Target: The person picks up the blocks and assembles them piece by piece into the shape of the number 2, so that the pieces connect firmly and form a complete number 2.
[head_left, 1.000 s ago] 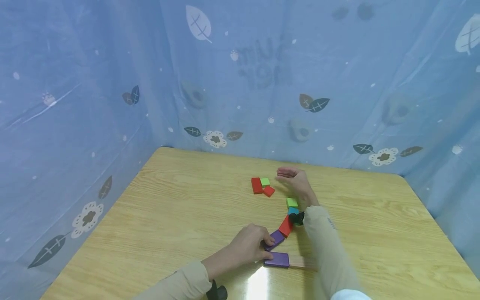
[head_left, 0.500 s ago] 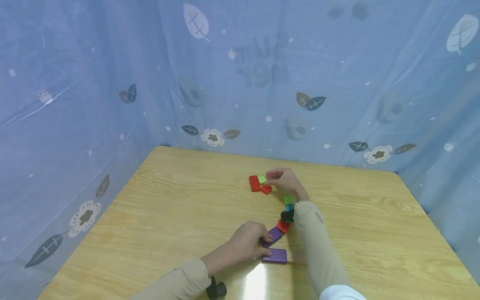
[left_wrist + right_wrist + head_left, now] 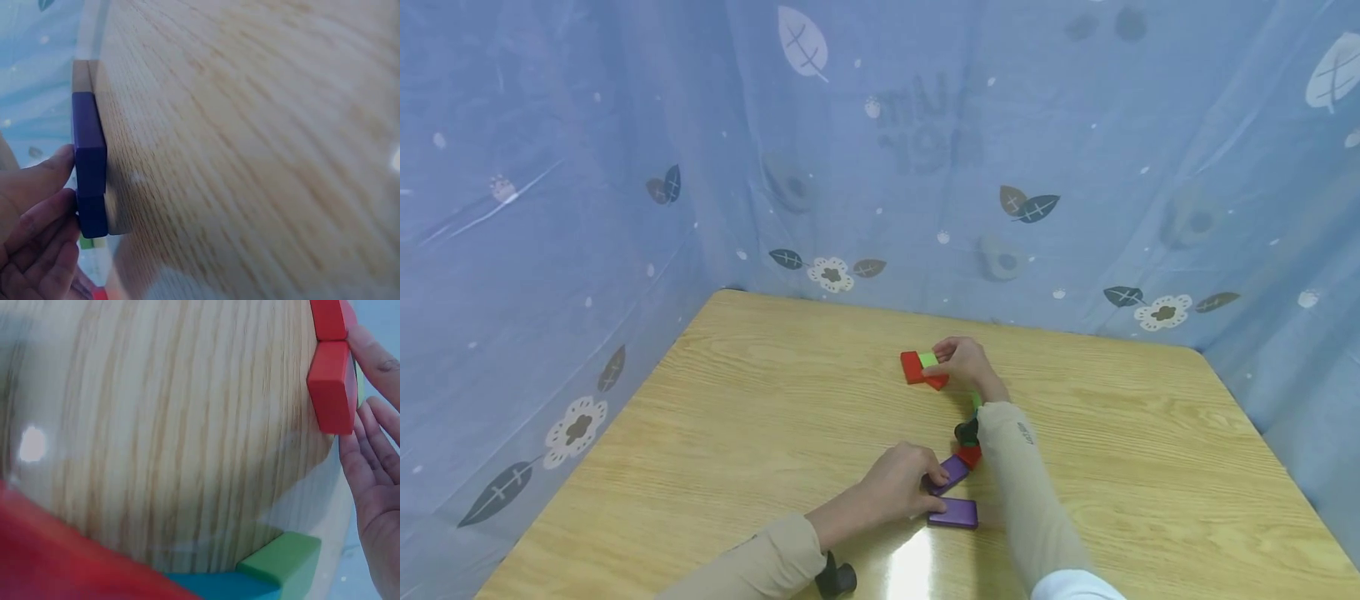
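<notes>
Two purple blocks lie at an angle to each other, a near one (image 3: 955, 514) and a farther one (image 3: 953, 472). My left hand (image 3: 895, 485) rests at them, thumb on the near block and index finger on the farther one. Farther back, my right hand (image 3: 964, 361) reaches around a small group: a red block (image 3: 912, 367), a lime green block (image 3: 928, 359) and a smaller red block (image 3: 937, 382). In the right wrist view its thumb meets the red block (image 3: 331, 387) near the joint with another red one, while the fingers extend beside its far end. The green block is mostly hidden there.
A curved row continues from the purple blocks with a red block (image 3: 970, 456), a blue block (image 3: 225, 586) and a green block (image 3: 284, 565), partly covered by the right wrist. A plain wooden block (image 3: 81, 75) adjoins the near purple one. A blue patterned curtain (image 3: 880, 150) borders the table.
My right hand has moved left from beside the green block in the row to the small red and green group. The left hand has stayed at the purple blocks.
</notes>
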The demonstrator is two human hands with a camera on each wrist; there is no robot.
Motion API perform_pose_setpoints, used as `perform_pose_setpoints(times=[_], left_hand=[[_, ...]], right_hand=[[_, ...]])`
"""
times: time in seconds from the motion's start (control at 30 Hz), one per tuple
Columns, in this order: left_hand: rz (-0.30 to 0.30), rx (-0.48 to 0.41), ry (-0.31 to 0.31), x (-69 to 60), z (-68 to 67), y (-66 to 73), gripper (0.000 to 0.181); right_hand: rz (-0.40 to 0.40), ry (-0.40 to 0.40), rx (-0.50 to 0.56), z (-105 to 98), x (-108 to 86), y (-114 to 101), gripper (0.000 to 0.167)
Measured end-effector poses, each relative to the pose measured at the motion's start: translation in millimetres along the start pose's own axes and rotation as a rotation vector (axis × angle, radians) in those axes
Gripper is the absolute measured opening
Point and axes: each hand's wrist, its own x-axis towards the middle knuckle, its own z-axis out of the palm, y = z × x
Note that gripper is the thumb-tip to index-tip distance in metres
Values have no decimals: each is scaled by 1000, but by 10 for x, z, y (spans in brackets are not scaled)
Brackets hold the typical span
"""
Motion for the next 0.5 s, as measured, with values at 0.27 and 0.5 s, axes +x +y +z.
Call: perform_pose_setpoints(times=[0.27,0.5], left_hand=[[10,13,12,5,16,19,26],[-13,13,3,-4,17,10,26]], right_hand=[[16,7,-31,-24,-37,-16,45],[50,-53,3,-59,-86,-10,47]])
